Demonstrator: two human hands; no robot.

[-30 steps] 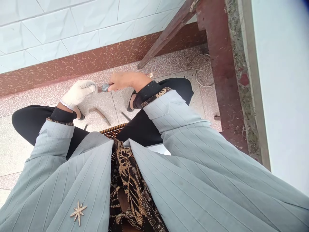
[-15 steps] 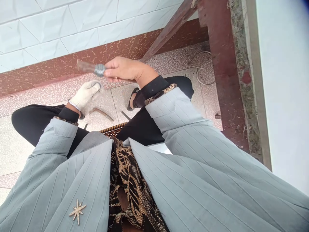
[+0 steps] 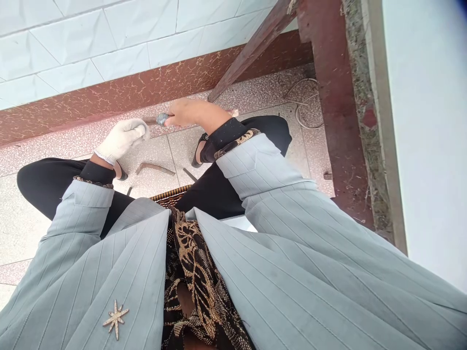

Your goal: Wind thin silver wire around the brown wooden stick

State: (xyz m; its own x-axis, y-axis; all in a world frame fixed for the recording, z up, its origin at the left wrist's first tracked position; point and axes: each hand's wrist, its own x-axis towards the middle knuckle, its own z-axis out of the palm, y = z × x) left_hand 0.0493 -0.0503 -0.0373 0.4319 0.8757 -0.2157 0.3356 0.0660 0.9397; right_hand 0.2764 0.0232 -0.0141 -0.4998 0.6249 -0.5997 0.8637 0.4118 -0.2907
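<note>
My bare right hand [image 3: 184, 113] is closed around one end of a brown stick [image 3: 149, 119] that has a coil of silvery wire [image 3: 161, 118] wound about it. The stick points left, and its far end runs up to the white-gloved fingers of my left hand [image 3: 122, 137]. That left hand is curled, thumb and fingers pressed together. Whether it touches the stick or grips a strand of wire cannot be made out. A bent brown piece of wood [image 3: 156, 168] lies on the tiled floor below my hands.
A slanted wooden brace [image 3: 251, 51] meets the floor just beyond my right hand. A reddish post [image 3: 339, 112] stands at the right, with a pale looped cable [image 3: 308, 125] beside it. The tiled wall [image 3: 120, 34] runs along the back. A short dark bar [image 3: 189, 174] lies near my foot.
My right hand has lowered and turned, bringing the wire-wound stick down beside the glove. My left hand has moved slightly left and up.
</note>
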